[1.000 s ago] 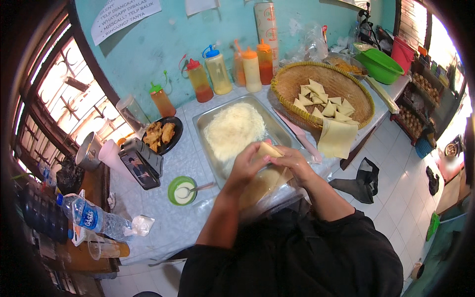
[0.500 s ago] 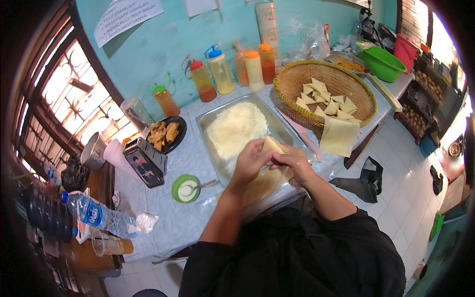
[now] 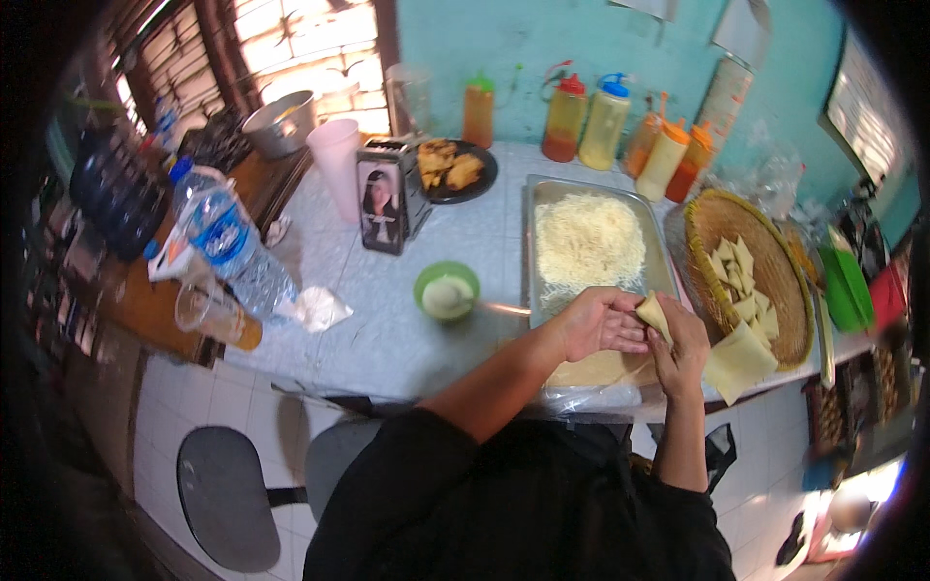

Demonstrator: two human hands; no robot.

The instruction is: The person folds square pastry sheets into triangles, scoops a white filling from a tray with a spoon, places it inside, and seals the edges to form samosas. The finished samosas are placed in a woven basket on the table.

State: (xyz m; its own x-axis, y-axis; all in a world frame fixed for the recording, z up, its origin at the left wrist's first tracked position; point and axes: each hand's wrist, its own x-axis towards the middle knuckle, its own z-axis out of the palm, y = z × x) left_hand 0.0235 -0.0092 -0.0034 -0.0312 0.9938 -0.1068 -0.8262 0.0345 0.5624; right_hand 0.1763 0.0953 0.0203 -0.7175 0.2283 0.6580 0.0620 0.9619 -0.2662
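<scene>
My right hand [image 3: 684,341] pinches a small folded pastry [image 3: 653,312], a pale wrapper closed into a pocket. Close beside it, my left hand [image 3: 603,325] is palm up with its fingers stretched out; whether its fingertips touch the pastry I cannot tell. Both hands are over the near edge of a metal tray [image 3: 534,228] that carries a heap of shredded cheese [image 3: 589,242]. To the right, a round woven basket [image 3: 699,215] contains several folded triangular pastries [image 3: 736,266]. Flat square wrappers [image 3: 740,362] hang over the table edge in front of it.
Left of the tray stand a green bowl [image 3: 423,279] of white paste with a spoon [image 3: 499,308], a propped phone [image 3: 383,208] and a black plate [image 3: 481,184] of fried food. Squeeze bottles [image 3: 603,126] line the wall. A water bottle [image 3: 228,237] leans at the left edge.
The view has swung left, so things sit further right. My left hand has opened from around the folded pastry, which is now in my right hand. The spoon has shifted in the green bowl.
</scene>
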